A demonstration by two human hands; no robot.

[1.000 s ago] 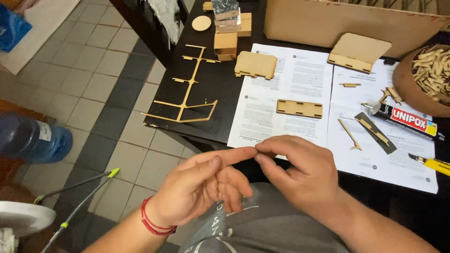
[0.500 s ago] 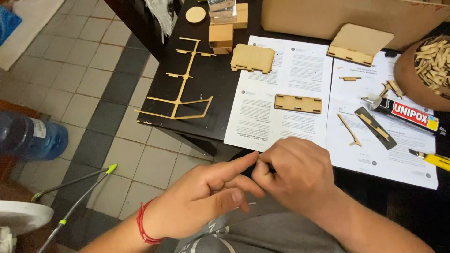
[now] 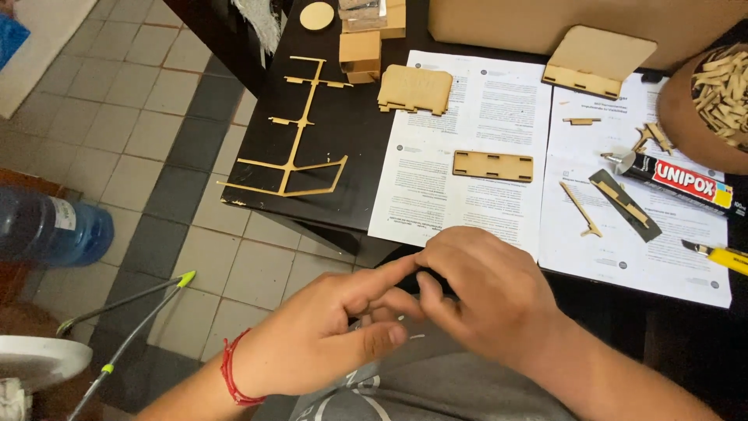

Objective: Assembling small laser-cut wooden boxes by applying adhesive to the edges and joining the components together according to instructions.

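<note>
My left hand [image 3: 319, 343], with a red string on its wrist, is spread over my lap, its forefinger stretched to the right. My right hand [image 3: 487, 300] lies over that fingertip with its fingers curled down on it. Whether anything small sits between the fingers is hidden. Both hands hover just in front of the dark table's [image 3: 343, 132] near edge. The closest thing on the table is a flat wooden strip with slots [image 3: 493, 165], lying on printed sheets [image 3: 460, 210].
Also on the table: a thin wooden offcut frame [image 3: 292, 148], stacked wooden panels [image 3: 414, 87], a black and red glue tube [image 3: 678, 181], a yellow knife [image 3: 721, 256], a bowl of wooden pieces [image 3: 717, 101]. A blue water bottle [image 3: 47, 230] and green-tipped poles [image 3: 132, 312] lie on the tiled floor.
My two hands have drawn closer together, and the right hand now covers the left forefinger's tip. The view has shifted slightly towards the table.
</note>
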